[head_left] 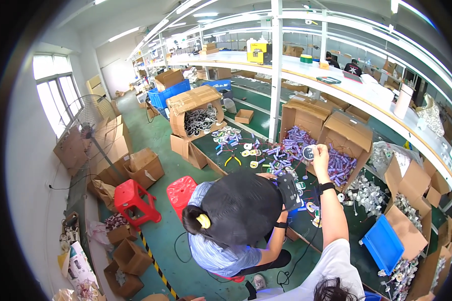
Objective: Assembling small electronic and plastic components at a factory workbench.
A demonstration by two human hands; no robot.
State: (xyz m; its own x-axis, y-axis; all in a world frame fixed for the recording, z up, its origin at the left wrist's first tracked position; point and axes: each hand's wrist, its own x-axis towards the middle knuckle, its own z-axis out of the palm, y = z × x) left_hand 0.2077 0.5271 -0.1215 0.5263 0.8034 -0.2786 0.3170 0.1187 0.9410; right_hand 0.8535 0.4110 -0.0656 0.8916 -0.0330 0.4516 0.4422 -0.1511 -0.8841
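One right hand (320,153) raised, pinching a small round disc (309,152), left hand unseen.

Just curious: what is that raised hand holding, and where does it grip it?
The right hand holds a small round dark disc, pinched at its edge by the fingers.
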